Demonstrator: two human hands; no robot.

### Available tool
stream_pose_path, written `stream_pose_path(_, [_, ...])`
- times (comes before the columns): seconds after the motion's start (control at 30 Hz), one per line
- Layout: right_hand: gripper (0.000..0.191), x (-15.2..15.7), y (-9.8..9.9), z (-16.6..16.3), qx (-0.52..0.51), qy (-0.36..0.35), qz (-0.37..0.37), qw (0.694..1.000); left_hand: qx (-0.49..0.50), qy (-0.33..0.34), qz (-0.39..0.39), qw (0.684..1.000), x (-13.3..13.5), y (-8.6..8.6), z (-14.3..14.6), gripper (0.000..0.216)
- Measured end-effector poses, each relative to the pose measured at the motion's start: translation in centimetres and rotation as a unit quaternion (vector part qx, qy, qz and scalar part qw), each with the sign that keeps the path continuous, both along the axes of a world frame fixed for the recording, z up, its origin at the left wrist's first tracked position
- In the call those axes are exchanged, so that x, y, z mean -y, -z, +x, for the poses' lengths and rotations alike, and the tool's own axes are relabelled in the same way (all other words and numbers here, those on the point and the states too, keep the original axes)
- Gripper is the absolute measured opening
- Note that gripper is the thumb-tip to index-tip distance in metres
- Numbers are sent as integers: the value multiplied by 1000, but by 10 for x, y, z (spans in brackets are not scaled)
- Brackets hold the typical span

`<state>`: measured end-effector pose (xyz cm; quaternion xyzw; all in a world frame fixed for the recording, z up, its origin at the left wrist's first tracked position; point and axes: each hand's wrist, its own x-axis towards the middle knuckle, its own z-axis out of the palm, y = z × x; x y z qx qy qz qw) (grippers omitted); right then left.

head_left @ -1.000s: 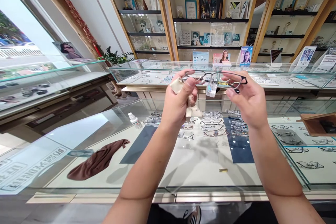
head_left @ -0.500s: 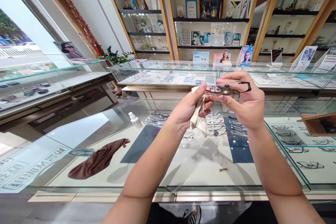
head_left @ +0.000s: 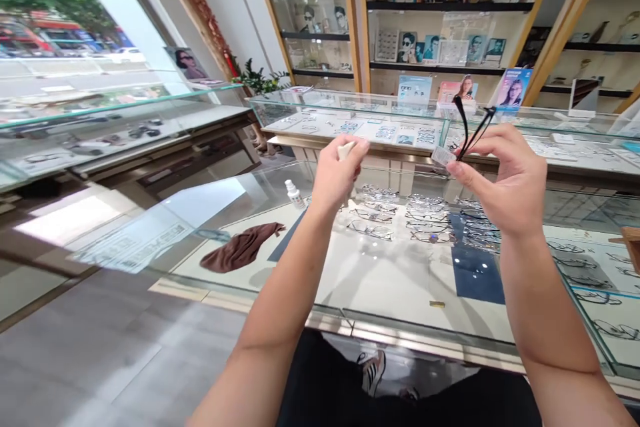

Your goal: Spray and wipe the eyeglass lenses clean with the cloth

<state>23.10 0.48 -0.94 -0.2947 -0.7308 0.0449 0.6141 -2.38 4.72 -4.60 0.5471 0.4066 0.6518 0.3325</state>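
Observation:
My right hand [head_left: 515, 177] is raised above the glass counter and pinches a pair of eyeglasses [head_left: 466, 133] between thumb and fingers. Their dark temples point up, and a small pale tag or lens part shows by the thumb. To the left, my left hand [head_left: 337, 170] is closed in a fist around a cream cleaning cloth [head_left: 346, 149], mostly hidden by the fingers. The two hands are apart. Under them, rows of eyeglasses [head_left: 373, 230] lie in the glass display counter [head_left: 380, 280].
A crumpled brown cloth [head_left: 243, 248] lies on the counter at the left, near a small white bottle [head_left: 295, 195]. A second glass showcase [head_left: 345, 107] stands farther back, before wall shelves [head_left: 450, 5]. Another case [head_left: 200, 127] is at the left by the window.
My left hand with the cloth has come away from the eyeglasses, leaving them in my right hand alone, with temples now turned upward. The camera view has swung left and down.

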Motion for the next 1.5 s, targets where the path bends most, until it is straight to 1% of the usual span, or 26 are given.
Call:
stream_pose_path(0.03, [13,-1,1,-2,19,-7,-17,1000,-7,-47,-3,999,3,15,-18,36])
stream_pose_path(0.1, [15,-5,5,-7,67,-21,-51,996,-19,-132,-34,991,17,49,-54,31])
stream_pose_path(0.2, [14,-15,23,-22,149,-37,-104,983,-21,-209,-111,971,41,97,-98,24])
stream_pose_path(0.27, [13,-21,39,-40,201,-42,-150,967,-15,-237,-149,960,52,119,-116,21])
stream_pose_path(0.3, [13,-24,48,-52,228,-42,-177,957,-16,-241,-167,956,55,127,-122,20])
stream_pose_path(0.37, [14,-31,64,-81,285,-37,-230,930,-18,-235,-194,952,57,137,-128,21])
stream_pose_path(0.47, [15,-42,85,-133,379,-13,-279,882,-18,-220,-205,953,53,142,-128,23])
stream_pose_path(0.57, [19,-57,100,-183,476,38,-286,831,-23,-214,-197,957,50,144,-125,21])
stream_pose_path(0.67, [18,-71,110,-221,514,58,-279,809,-27,-210,-186,959,51,145,-122,24])
stream_pose_path(0.77, [20,-77,118,-242,532,71,-266,800,-27,-210,-181,961,50,147,-120,29])
stream_pose_path(0.9, [27,-77,125,-250,550,85,-242,795,-22,-210,-177,961,48,148,-118,30])
stream_pose_path(1.03, [26,-72,132,-249,564,79,-220,792,-13,-208,-175,962,48,148,-116,29])
stream_pose_path(1.27, [29,-70,147,-249,571,65,-211,791,-8,-211,-172,962,48,147,-115,26])
stream_pose_path(1.37, [30,-73,150,-249,564,65,-214,795,-5,-213,-172,962,47,147,-115,25])
stream_pose_path(1.5, [37,-77,148,-247,550,64,-221,803,-2,-215,-165,962,45,149,-116,24])
